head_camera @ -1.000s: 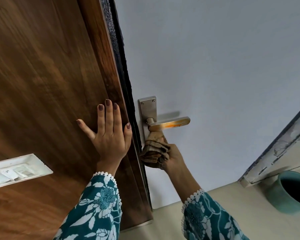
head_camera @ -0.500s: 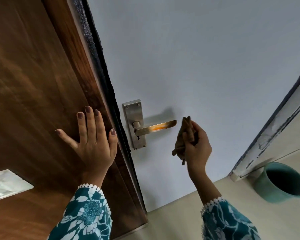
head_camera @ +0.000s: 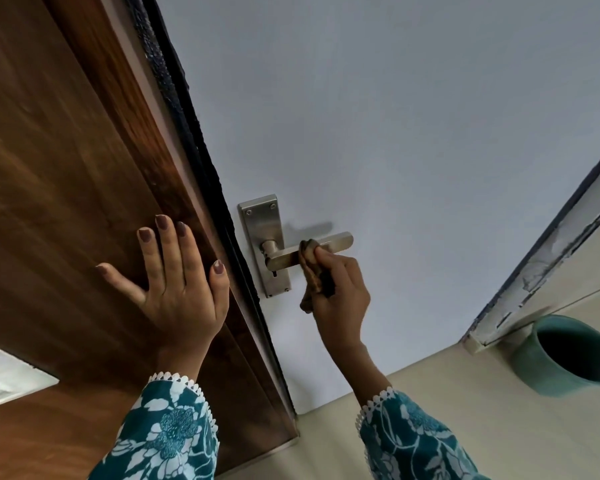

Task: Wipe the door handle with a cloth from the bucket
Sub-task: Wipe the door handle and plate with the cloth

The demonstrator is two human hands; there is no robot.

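Brown rag (head_camera: 314,271) looked soft and limp, bunched tight in her closed right hand (head_camera: 340,292) against the stiff metal lever (head_camera: 336,241); left hand (head_camera: 177,282) lay flat, holding nothing.

Brown cloth (head_camera: 313,271), teal bucket (head_camera: 565,355)
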